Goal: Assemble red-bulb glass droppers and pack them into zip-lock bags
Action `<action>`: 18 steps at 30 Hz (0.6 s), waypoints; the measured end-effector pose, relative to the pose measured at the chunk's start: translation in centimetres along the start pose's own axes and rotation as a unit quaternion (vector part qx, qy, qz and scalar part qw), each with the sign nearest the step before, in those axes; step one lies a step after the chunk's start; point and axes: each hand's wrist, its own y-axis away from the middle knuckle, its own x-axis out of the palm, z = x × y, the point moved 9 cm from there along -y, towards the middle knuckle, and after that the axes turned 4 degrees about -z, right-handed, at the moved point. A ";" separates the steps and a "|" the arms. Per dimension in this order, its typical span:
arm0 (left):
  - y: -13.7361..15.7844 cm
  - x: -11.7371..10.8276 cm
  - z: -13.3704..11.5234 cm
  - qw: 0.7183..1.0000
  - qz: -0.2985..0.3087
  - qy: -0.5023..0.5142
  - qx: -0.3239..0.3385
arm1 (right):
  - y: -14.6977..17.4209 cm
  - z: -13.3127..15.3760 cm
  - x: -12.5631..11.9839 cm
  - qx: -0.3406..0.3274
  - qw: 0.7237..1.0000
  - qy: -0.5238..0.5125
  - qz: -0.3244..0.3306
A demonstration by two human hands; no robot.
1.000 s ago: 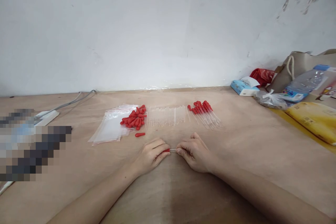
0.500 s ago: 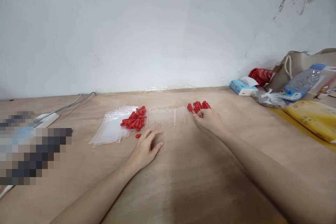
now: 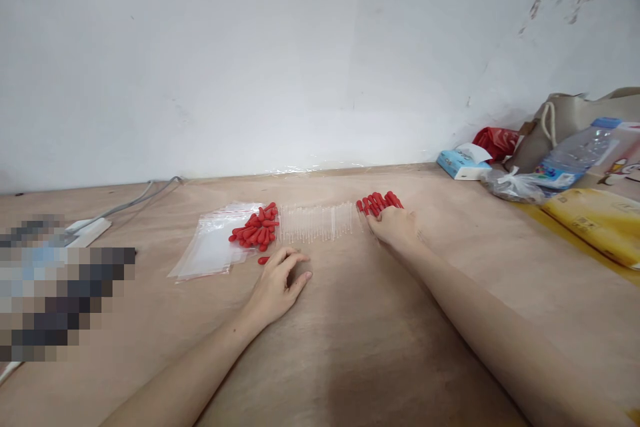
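Observation:
My left hand (image 3: 278, 285) rests on the table with thumb and fingers apart, holding nothing. Just beyond its fingers lies a single red rubber bulb (image 3: 263, 260). A heap of red rubber bulbs (image 3: 253, 235) sits on the edge of some clear zip bags (image 3: 206, 247). To the right of the heap, thin clear tubes (image 3: 315, 221) lie side by side in a row. My right hand (image 3: 394, 227) is at the near side of a row of droppers with red bulbs (image 3: 376, 201), touching or covering their lower ends. Its fingertips are mostly hidden, so its grip is unclear.
On the far right stand a blue tissue pack (image 3: 463, 163), a tied plastic bag (image 3: 514, 187), a plastic bottle (image 3: 575, 157) and a yellow package (image 3: 597, 220). A grey cable (image 3: 137, 200) runs to a white power strip (image 3: 90, 232) at the left. A wall closes the table's back.
My right hand has shifted slightly and lies flatter over the droppers. The leftmost red-bulbed dropper now lines up more closely with the others. My left hand has hardly moved.

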 end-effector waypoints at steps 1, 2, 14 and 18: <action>0.0 0.0 0.0 1.000 -0.001 0.000 0.001 | 0.0 0.0 0.1 0.004 1.000 -0.008 0.006; 0.0 -0.1 -0.1 1.000 -0.002 0.000 0.002 | 0.0 0.1 0.1 0.005 1.000 -0.011 0.007; 0.0 -0.3 -0.1 0.999 -0.018 -0.027 0.008 | 0.0 2.6 -0.3 -0.054 0.998 0.004 -0.025; -0.1 -2.7 0.6 0.990 -0.077 -0.116 0.020 | -0.2 3.7 0.6 -0.045 0.998 0.046 0.005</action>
